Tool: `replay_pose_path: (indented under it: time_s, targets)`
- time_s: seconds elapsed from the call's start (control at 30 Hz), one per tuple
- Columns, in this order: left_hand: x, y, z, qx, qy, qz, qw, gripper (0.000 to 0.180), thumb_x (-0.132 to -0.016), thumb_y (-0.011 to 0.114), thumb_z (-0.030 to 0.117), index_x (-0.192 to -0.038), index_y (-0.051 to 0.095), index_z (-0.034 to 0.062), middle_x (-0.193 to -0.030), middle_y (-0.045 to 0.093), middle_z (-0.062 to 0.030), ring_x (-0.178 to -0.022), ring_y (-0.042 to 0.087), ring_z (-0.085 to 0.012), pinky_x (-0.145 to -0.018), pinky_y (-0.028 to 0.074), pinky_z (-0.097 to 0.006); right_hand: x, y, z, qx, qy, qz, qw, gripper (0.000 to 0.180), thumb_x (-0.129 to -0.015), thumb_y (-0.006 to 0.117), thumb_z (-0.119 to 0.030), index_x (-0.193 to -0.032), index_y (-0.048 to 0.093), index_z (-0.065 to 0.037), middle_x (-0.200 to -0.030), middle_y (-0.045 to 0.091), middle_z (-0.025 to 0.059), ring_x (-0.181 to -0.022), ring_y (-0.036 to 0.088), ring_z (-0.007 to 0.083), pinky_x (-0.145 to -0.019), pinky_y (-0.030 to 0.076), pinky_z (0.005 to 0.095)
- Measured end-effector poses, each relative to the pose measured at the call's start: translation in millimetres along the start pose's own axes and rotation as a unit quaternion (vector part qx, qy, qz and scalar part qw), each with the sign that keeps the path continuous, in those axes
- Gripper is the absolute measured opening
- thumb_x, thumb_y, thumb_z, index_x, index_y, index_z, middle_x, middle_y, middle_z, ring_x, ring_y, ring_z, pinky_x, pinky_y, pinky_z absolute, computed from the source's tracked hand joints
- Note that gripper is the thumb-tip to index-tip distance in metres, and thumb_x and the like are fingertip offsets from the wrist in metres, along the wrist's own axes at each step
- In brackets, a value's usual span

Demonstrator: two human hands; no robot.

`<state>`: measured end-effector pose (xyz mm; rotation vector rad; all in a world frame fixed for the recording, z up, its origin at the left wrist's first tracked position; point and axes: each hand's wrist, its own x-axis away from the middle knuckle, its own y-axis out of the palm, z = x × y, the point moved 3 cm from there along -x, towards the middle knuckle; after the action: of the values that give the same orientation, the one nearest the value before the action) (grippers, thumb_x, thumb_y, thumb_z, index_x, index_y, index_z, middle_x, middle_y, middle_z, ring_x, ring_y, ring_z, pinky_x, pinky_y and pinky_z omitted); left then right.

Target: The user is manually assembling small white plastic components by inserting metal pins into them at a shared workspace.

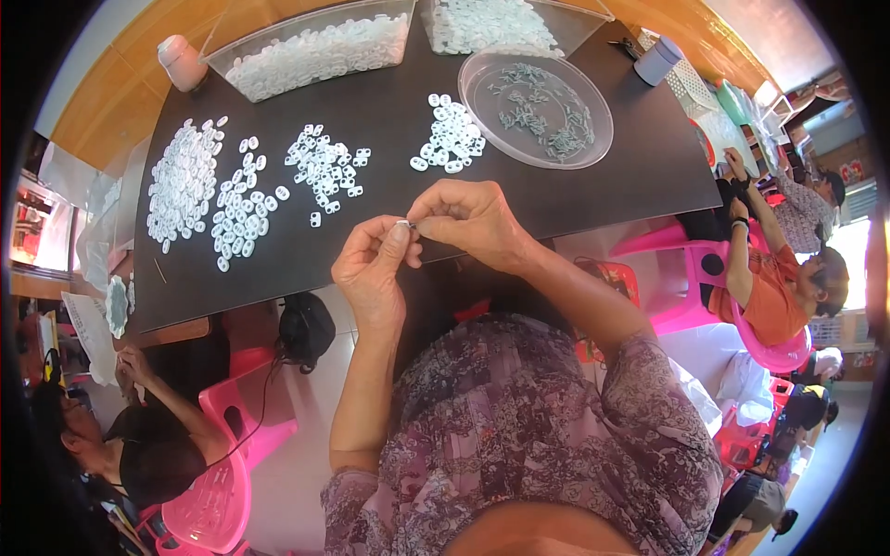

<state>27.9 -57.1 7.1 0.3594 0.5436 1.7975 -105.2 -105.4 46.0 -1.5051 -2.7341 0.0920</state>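
Just past the table's near edge, my two hands meet. My left hand (pixel 374 273) is closed, pinching a small white plastic piece (pixel 402 223) between thumb and fingers. From the right, my right hand (pixel 475 225) pinches a tiny dark-grey part (pixel 414 226) against it; fingertips hide most of both. Beyond the hands lie a pile of small squarish white pieces with holes (pixel 324 162) and a pile of oval white pieces (pixel 452 134). A round clear dish (pixel 471 109) holds many tiny grey parts (pixel 567 142).
Farther left on the dark table (pixel 389 120) are a large white pile (pixel 183 185) and a looser oval pile (pixel 243 218). Two clear bins of white pieces (pixel 320 57) (pixel 491 26), a jar (pixel 181 63) and a grey cup (pixel 658 61) stand behind. People sit on pink chairs (pixel 209 500) either side.
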Motion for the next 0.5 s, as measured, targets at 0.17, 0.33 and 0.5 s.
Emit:
replay_pose_path:
  time_s: [0.17,0.33,0.5]
  targets:
    - [-0.1,0.6,2.2,0.015,-0.036,0.001,0.999,0.012,-0.083,0.062,0.002,-0.092,0.06,-0.0048,-0.075,0.063,-0.0103,-0.059,0.058,-0.0131,-0.051,0.048,-0.023,0.7,-0.5,5.6,0.002,0.005,0.021,1.0,0.012,-0.083,0.059,0.001,-0.094,0.058,0.005,-0.086,0.062,0.007,-0.079,0.06,0.0097,-0.071,0.049,0.0238]
    - [2.2,-2.0,2.6,0.024,-0.057,-0.007,0.998,0.016,-0.083,0.061,0.002,-0.097,0.058,-0.0057,-0.076,0.063,-0.0113,-0.06,0.06,-0.0145,-0.05,0.05,-0.024,1.9,-0.8,4.5,0.012,0.019,0.032,0.999,0.013,-0.082,0.06,0.0,-0.094,0.057,0.005,-0.085,0.062,0.0067,-0.079,0.06,0.0097,-0.072,0.049,0.0238]
    - [2.8,0.4,4.7,0.016,-0.07,-0.021,0.997,0.017,-0.084,0.06,0.001,-0.098,0.058,-0.0068,-0.077,0.063,-0.0116,-0.062,0.061,-0.015,-0.053,0.051,-0.025,2.8,-0.5,5.3,0.012,0.006,0.037,0.999,0.015,-0.082,0.06,0.0,-0.096,0.056,0.005,-0.086,0.062,0.0069,-0.078,0.06,0.0101,-0.071,0.049,0.0238]
